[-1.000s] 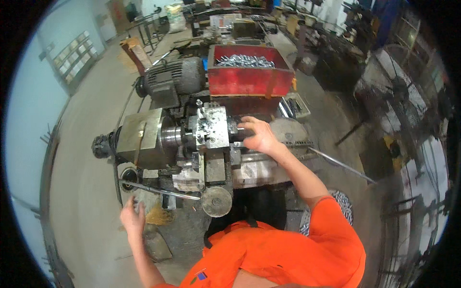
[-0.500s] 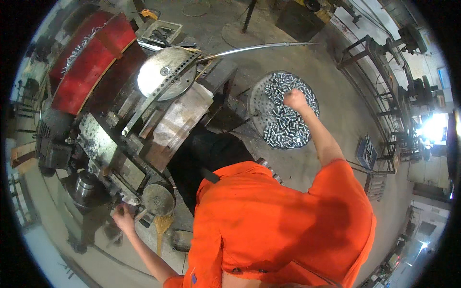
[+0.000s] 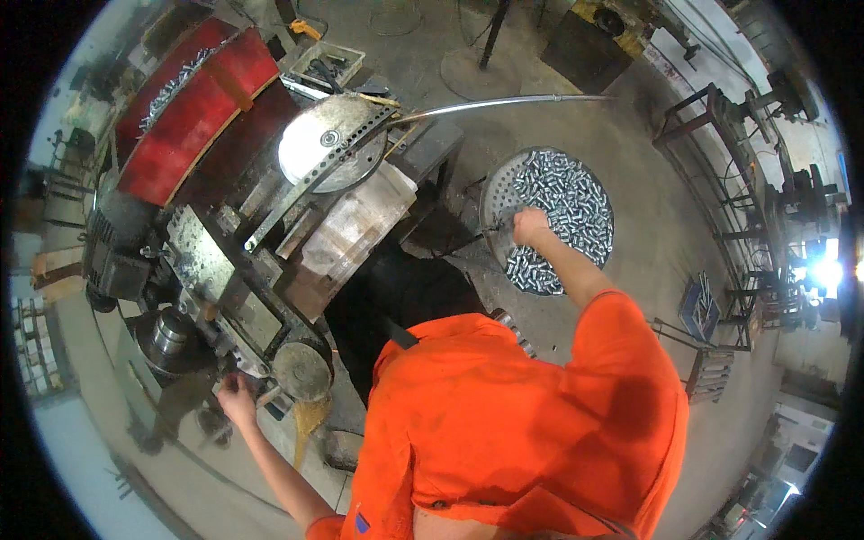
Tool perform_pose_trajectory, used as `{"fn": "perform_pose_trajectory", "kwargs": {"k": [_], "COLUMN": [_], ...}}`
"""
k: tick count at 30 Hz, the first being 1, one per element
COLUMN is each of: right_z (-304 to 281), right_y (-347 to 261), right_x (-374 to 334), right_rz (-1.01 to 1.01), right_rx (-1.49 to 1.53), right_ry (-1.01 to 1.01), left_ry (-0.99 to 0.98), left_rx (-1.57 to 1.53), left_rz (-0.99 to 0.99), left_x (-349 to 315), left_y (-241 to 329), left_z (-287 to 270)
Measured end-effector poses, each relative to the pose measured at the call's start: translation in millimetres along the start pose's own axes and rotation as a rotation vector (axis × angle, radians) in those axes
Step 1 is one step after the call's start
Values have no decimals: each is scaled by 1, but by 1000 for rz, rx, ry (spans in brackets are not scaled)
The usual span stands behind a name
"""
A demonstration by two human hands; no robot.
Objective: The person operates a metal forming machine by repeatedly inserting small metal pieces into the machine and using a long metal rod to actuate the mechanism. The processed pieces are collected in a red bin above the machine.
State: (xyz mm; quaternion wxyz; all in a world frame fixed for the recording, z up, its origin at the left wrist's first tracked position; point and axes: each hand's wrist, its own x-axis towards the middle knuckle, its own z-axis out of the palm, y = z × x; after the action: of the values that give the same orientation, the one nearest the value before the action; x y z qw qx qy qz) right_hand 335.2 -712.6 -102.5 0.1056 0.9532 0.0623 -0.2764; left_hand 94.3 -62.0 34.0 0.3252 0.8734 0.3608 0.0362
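My right hand (image 3: 531, 227) is closed over the left part of a round perforated metal table (image 3: 498, 191). Whatever it may hold is hidden by the fingers. Many small shiny metal cylinders (image 3: 571, 211) are heaped on the right side of that table, beside and beyond the hand. At the lower left, my left hand (image 3: 236, 401) is at the near end of a greasy metal machine (image 3: 200, 247), its fingers curled by a small part that I cannot make out. A round grey disc-shaped part (image 3: 301, 372) of the machine sits just right of this hand.
A large metal disc (image 3: 310, 148) with a perforated bar lies atop the machine. A long curved rod (image 3: 504, 105) reaches right from it. A red trough (image 3: 193, 121) with metal pieces stands at the far left. A straw broom (image 3: 310, 421) is near my left forearm. Metal racks (image 3: 711, 135) line the right.
My right hand has moved left across the round table, from the heap of cylinders toward the barer side. My left hand stays by the machine's end. The whole view has shifted slightly.
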Motion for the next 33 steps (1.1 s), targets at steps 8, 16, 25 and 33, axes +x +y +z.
{"fn": "perform_pose_trajectory", "kwargs": {"k": [8, 16, 25, 33], "right_z": [-10, -204, -239, -235], "right_y": [0, -243, -301, -301], "right_x": [-11, -135, -185, -180], "right_rz": [-466, -1423, -1658, -1545], "right_rx": [272, 983, 1157, 699], "right_ry": [455, 476, 831, 695], "left_ry": [-126, -236, -375, -224], "left_rx": [-200, -634, -1352, -715], "left_rz": [205, 295, 45, 354], "left_x": [-26, -68, -108, -98], "left_y": [48, 191, 210, 205], "left_z": [-20, -2, 33, 18]}}
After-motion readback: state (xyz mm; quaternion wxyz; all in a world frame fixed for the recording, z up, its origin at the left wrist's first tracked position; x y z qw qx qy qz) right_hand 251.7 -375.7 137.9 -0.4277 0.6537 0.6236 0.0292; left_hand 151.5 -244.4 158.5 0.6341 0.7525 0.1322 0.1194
